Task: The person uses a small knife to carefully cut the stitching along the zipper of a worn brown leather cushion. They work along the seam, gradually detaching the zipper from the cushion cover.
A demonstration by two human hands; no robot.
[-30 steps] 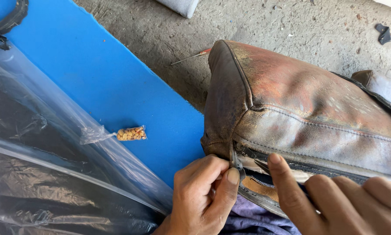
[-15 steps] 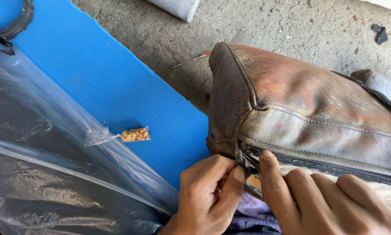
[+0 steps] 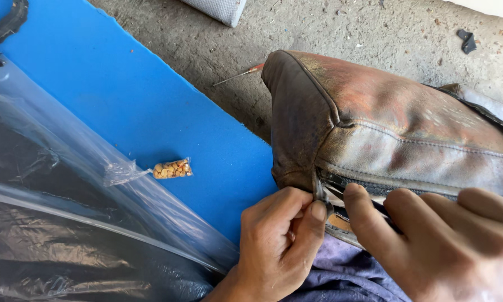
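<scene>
- Biggest thing in view is a worn brown leather bag [image 3: 397, 128], scuffed reddish on top, lying on its side across the right half, partly on the concrete floor [image 3: 218, 61] and with its near corner over the edge of the blue mat [image 3: 134, 106].
- The blue mat runs diagonally from top left down toward the middle, with clear plastic sheeting [image 3: 67, 223] over dark material covering the lower left.
- Right hand [image 3: 447, 240] is at the bag's zipper [image 3: 363, 187], fingers spread apart and pressed along the open seam, not clamped on anything that I can see.
- Left hand [image 3: 279, 240] is just beside it at the bag's corner, thumb and fingers pinched together on the zipper end, right where the seam starts.
- Some purple cloth [image 3: 346, 274] sits under both hands at the bottom edge.
- Small clear packet of tan pellets [image 3: 172, 168] lies on the mat, well apart from the hands.
- Thin needle-like tool with a red handle [image 3: 241, 73] lies on the floor near the bag's top corner.
</scene>
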